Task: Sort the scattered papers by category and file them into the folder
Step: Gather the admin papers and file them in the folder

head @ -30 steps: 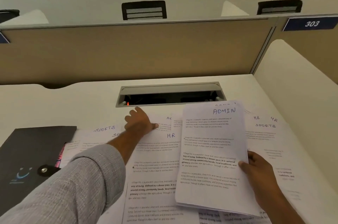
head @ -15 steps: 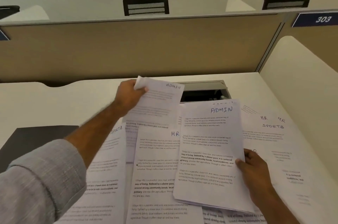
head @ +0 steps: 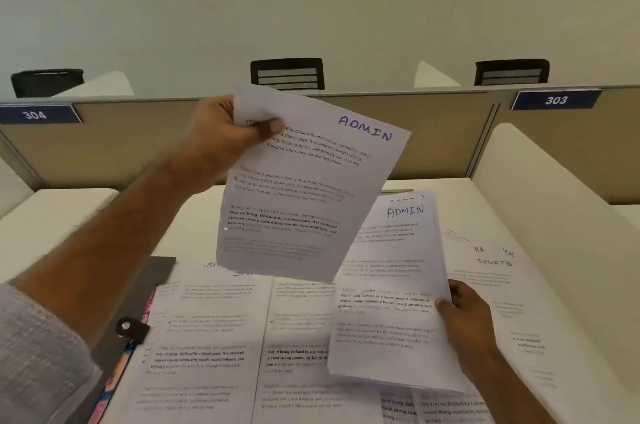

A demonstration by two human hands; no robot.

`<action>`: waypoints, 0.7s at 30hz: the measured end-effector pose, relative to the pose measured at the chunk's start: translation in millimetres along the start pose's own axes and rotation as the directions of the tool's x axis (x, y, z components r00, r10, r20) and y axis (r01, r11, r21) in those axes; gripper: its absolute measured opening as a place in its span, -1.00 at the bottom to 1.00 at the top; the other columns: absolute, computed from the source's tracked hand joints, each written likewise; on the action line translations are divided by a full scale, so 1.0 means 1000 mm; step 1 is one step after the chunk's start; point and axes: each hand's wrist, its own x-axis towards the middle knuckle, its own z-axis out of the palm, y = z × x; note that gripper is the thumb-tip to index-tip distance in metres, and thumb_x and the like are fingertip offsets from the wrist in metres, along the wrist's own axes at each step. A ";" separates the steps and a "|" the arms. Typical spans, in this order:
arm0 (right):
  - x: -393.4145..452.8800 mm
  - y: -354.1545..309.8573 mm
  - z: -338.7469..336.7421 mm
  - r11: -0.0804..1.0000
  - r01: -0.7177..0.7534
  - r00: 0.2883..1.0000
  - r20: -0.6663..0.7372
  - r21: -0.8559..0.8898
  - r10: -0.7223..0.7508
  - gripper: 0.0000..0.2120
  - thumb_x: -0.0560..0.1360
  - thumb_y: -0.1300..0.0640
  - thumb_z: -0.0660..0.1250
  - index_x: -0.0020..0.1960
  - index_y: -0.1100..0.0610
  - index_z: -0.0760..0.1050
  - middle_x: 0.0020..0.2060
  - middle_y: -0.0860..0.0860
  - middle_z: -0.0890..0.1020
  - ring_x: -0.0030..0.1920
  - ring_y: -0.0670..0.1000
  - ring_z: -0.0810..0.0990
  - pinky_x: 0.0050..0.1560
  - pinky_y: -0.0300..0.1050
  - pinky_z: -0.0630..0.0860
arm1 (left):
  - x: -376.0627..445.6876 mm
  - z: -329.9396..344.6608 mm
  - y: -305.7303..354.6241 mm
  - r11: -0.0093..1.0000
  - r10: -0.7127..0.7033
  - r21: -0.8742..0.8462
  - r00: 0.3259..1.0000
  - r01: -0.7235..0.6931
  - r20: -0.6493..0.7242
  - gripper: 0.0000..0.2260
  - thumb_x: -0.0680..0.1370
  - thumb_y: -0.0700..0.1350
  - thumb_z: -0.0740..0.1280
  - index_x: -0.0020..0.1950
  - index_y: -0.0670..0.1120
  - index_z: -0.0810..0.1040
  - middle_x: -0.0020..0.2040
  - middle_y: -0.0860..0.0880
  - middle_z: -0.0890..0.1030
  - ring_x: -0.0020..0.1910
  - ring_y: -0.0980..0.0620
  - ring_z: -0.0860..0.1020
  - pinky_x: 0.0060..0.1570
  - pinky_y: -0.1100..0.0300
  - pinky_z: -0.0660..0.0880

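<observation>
Left hand (head: 225,133) raised high at the far side, thumb and fingers pinching the top left corner of a single white printed sheet headed ADMIN in blue ink (head: 298,188); sheet hanging free in the air, tilted, lower edge drooping toward the desk. Right hand (head: 464,316) low at the near right, fingers curled round the right edge of a thin white stack of printed sheets topped with an ADMIN heading (head: 388,288), thumb on top, stack lifted a little off the desk.

Below, loose white printed sheets scattered over the pale desk (head: 69,209), some marked HR and SPORTS (head: 491,261) at the right. Dark grey flat folder with a round snap fastener (head: 138,306) at the near left, partly covered by papers, coloured edges showing along its side.

Step in hand, by the look of it: adding the single ADMIN sheet to the ADMIN stack. Best done by swinging the sheet right and down, heading facing up and at the far end like the stack's, then laying it square on top. Worth loosening the right thumb briefly to let the sheet slide under it, then pressing again. Corner pinch alone leaves the sheet floppy, so a slow approach helps avoid a fold or a caught edge. Then tapping edges flush before reaching for more.
</observation>
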 end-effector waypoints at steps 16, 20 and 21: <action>-0.072 -0.021 0.002 0.965 -0.064 0.933 0.359 0.256 -0.033 -0.78 0.49 0.34 0.36 0.12 0.19 0.55 -0.07 0.14 0.72 -0.08 0.21 0.71 0.02 0.20 0.62 | -0.131 0.072 -0.146 0.860 -0.509 -0.120 0.818 0.496 -0.268 -0.66 0.46 0.00 0.47 0.15 -0.12 0.53 0.02 -0.09 0.68 -0.08 -0.08 0.68 -0.11 0.00 0.65; -0.084 -0.020 0.003 0.967 -0.083 0.892 0.451 0.239 -0.035 -0.77 0.50 0.30 0.36 0.15 0.23 0.54 -0.04 0.18 0.71 -0.03 0.24 0.70 0.07 0.28 0.59 | -0.146 0.067 -0.148 0.821 -0.569 -0.179 0.754 0.541 -0.328 -0.53 0.42 -0.09 0.52 0.24 -0.08 0.39 0.05 -0.08 0.64 -0.06 -0.10 0.67 -0.04 -0.10 0.63; -0.085 -0.020 0.002 0.968 -0.088 0.883 0.468 0.236 -0.034 -0.79 0.53 0.24 0.33 0.16 0.22 0.55 -0.03 0.18 0.71 -0.02 0.23 0.69 0.09 0.28 0.58 | -0.149 0.066 -0.145 0.821 -0.571 -0.213 0.749 0.530 -0.337 -0.50 0.41 -0.13 0.53 0.25 -0.06 0.36 0.03 -0.07 0.63 -0.07 -0.11 0.67 -0.04 -0.11 0.63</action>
